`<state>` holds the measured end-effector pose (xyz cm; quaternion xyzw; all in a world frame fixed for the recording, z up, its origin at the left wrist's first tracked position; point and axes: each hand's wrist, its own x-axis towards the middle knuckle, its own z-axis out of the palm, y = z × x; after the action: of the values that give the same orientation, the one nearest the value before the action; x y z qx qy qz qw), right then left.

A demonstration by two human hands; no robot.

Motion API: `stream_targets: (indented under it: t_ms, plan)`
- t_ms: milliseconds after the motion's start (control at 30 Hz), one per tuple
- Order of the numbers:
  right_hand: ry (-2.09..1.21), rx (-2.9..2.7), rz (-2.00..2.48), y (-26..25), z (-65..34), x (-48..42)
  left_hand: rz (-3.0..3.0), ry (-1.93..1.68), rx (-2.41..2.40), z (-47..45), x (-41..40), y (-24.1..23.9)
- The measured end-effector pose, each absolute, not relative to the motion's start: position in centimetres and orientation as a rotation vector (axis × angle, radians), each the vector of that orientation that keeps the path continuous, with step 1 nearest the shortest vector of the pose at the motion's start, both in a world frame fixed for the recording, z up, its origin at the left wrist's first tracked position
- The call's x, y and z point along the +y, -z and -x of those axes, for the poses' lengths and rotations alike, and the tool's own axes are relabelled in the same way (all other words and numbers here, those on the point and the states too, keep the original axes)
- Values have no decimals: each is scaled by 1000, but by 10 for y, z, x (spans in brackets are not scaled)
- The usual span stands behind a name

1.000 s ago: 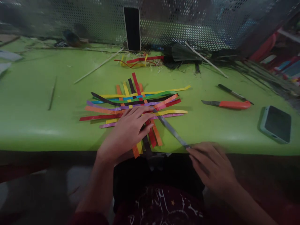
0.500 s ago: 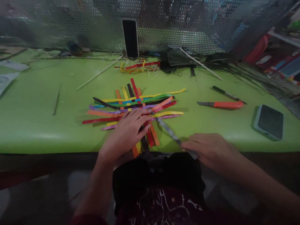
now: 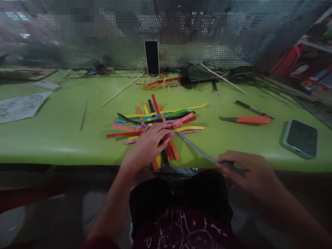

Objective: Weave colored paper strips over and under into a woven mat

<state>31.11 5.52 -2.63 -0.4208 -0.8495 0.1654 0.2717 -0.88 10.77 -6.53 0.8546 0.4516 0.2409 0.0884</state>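
Colourful flat strips lie crossed over and under each other in a loose weave (image 3: 155, 119) on the table in front of me. My left hand (image 3: 151, 141) rests flat on the lower middle of the weave, fingers stretched to the right and covering part of it. From near those fingertips a grey strip (image 3: 193, 146) runs down to the right. Its other end is pinched between thumb and fingers of my right hand (image 3: 241, 167), which is just off the table's front edge.
An orange-handled knife (image 3: 251, 120) and a dark slim tool (image 3: 252, 108) lie to the right, near a phone (image 3: 301, 138). Another phone (image 3: 152, 57) stands upright against the perforated metal screen. Strip scraps (image 3: 163, 82), thin sticks (image 3: 121, 90) and a paper sheet (image 3: 24, 105) lie around the green table (image 3: 64, 148).
My right hand has moved right and slightly down with the grey strip, which now stretches farther out from the weave. My left hand stays on the weave. The whole view has shifted somewhat.
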Motion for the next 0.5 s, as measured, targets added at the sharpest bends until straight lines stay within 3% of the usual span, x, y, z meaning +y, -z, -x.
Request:
stream_targets:
  t_ms: [267,500]
  plan:
    - [-729,-1609,1355,17,-356,26,-2558,-807,1329,8,111,72]
    - [-923,-1408,1093,-8,-336,31,-2582,-1500,1273,9,64,32]
